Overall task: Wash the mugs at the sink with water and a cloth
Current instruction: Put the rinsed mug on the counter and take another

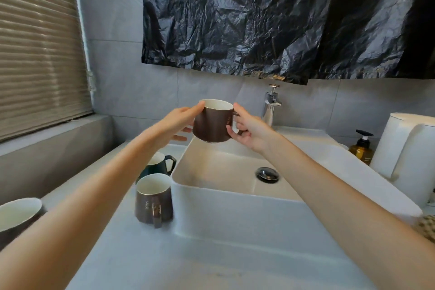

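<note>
A brown mug [211, 125] with a white inside is held upright in the air above the far left corner of the white sink [202, 198]. My right hand [249, 128] grips it at the handle side, fingers curled round the handle. My left hand [179, 120] holds its other side, thumb at the rim and fingers under the body. On the counter left of the sink stand a second brown mug [154, 198] and a dark green mug [156, 165]. Another brown mug [17, 215] shows at the left edge. The chrome tap [271, 106] is dry, with no water running.
A drain plug [267, 174] sits in the basin floor. An amber pump bottle [361, 148] and a white appliance [407, 155] stand right of the sink. A woven cloth-like thing [427, 227] peeks in at the right edge. Black plastic sheet [282, 19] hangs above; blinds [40, 49] at left.
</note>
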Action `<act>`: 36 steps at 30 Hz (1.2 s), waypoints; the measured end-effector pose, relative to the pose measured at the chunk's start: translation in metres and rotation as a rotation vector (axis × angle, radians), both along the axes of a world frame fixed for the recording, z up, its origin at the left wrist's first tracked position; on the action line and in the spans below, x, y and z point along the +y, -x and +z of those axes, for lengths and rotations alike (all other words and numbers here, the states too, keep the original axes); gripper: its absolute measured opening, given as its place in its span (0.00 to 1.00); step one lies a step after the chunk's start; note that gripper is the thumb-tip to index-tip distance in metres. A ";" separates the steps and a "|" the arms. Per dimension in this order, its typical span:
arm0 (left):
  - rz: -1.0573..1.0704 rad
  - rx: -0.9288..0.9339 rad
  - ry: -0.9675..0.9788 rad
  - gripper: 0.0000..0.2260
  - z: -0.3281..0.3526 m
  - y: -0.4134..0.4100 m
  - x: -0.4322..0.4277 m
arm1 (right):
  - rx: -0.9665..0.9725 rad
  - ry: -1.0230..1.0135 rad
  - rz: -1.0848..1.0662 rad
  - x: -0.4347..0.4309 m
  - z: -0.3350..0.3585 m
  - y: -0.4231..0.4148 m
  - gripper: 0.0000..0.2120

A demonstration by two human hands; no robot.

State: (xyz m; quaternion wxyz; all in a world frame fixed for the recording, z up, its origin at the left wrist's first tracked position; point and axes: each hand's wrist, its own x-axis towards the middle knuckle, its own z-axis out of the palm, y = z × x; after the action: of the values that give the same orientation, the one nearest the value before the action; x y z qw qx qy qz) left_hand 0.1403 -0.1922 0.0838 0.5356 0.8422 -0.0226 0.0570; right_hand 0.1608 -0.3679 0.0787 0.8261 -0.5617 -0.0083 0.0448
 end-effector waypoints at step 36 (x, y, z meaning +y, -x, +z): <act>0.555 -0.013 -0.267 0.09 -0.150 0.120 0.275 | 0.176 0.047 0.307 0.305 -0.155 0.038 0.12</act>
State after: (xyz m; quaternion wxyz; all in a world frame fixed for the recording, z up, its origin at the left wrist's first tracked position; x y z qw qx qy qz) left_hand 0.0206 0.0828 -0.0658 0.3841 0.8787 0.1979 0.2029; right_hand 0.1231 -0.0633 -0.0766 0.7938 -0.5667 -0.0206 0.2197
